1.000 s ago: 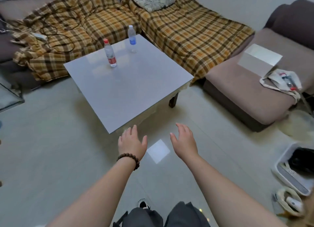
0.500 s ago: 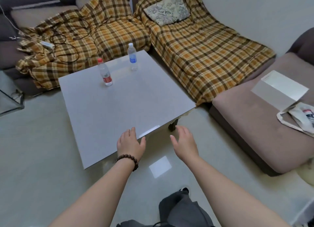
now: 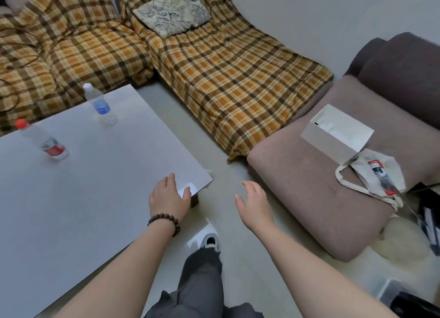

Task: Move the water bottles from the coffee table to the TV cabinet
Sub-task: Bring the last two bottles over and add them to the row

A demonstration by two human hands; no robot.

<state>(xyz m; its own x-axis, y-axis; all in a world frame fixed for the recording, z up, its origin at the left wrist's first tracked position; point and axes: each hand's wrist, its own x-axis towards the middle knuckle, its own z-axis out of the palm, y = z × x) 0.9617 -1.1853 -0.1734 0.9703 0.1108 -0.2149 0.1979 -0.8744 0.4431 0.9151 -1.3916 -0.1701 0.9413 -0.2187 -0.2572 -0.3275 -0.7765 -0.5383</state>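
Both hands, left hand (image 3: 167, 198) and right hand (image 3: 256, 204), hover relaxed, fingers loose, holding nothing.

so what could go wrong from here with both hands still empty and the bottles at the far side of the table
Both clear plastic bottles, the red-capped one and the blue-labelled one, stand upright far from the open left hand and right hand; a long lean across the glossy grey coffee table could tip one. They look light and could topple if brushed. The table's corner sits near the person's leg, so a shin knock is possible.
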